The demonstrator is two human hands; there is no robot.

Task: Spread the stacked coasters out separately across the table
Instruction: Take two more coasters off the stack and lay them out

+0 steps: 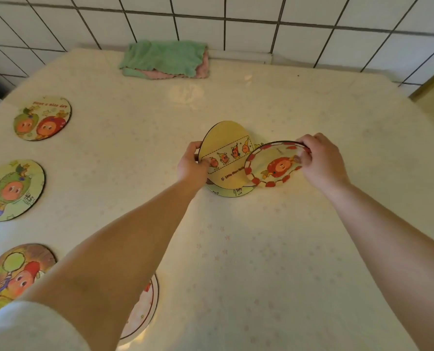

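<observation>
The tabletop (312, 249) is wide and free at 3 o'clock and 5 o'clock of the stack, so I think the two lifted coasters should go there, well apart from each other. Four coasters already lie separately along the 9 o'clock side, for example the one with two round faces (42, 118). The rest of the stack (232, 191) lies near the middle, at least one green coaster flat under the hands. The left hand (192, 164) holds the yellow coaster (224, 154) tilted on its edge. The right hand (319, 163) pinches the rim of the red-bordered coaster (274, 164), which overlaps the yellow one. Better to pull them apart sideways first, then lay each one flat, so the stack below is not dragged along
</observation>
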